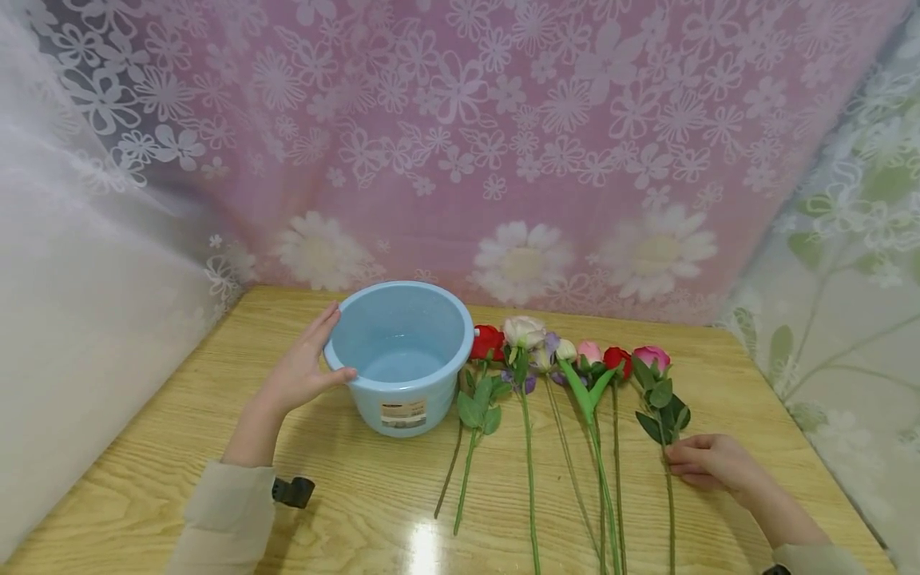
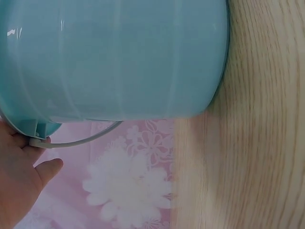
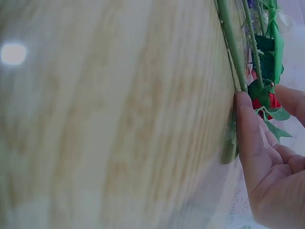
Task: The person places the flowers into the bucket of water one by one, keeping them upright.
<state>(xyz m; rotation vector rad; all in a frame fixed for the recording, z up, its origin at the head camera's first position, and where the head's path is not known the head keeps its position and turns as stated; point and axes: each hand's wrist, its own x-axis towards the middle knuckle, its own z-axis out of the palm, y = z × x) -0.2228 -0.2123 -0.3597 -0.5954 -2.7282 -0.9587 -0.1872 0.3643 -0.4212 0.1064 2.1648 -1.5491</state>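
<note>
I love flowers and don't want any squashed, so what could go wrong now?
The left hand touches the blue bucket, so a hard push might tip it or slide it into the red flower right beside it. The right hand is at the stem of the bright pink flower, so a rough tug might bend it.

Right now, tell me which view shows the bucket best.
The head view: it shows the bucket nearly whole, with rim and label. The left wrist view shows mostly its side, cropped, plus some handle; the right wrist view misses it.
</note>
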